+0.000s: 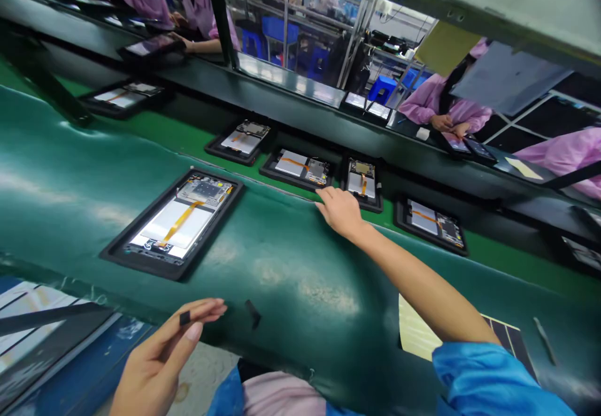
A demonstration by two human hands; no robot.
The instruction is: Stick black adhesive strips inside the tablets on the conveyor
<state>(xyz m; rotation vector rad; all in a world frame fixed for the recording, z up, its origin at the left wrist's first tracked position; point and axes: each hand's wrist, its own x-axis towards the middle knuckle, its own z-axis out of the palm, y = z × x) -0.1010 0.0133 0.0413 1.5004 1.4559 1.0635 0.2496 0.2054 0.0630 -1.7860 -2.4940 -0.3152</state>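
1. Nearest, the left hand (162, 356) is half open, thumb and fingers loosely apart. A small black tape piece (184, 318) lies on a finger rather than in a pinch; good handling means keeping that finger off the table (300, 278) so the tape stays clean and flat.
2. To the right, a pale sticker sheet (416, 328) lies partly under the right forearm, with tweezers (545, 342) beyond it. A raised elbow and sleeve would avoid dragging the sheet.
3. A loose black scrap (252, 314) sits just beyond the left fingertips; best not to brush it.
4. Farther left on the table, a tablet (164, 219) rests back-open in a black tray (145, 266), an orange ribbon (182, 221) across its pale battery. Handling by the tray rim would spare the ribbon.
5. At the table's far edge, the right hand (339, 213) is open, palm down, with nothing seen in it. It is near two filled trays on the green strip (181, 131); whether the fingertips touch either, I cannot tell. A light, low touch at the rims seems safest.
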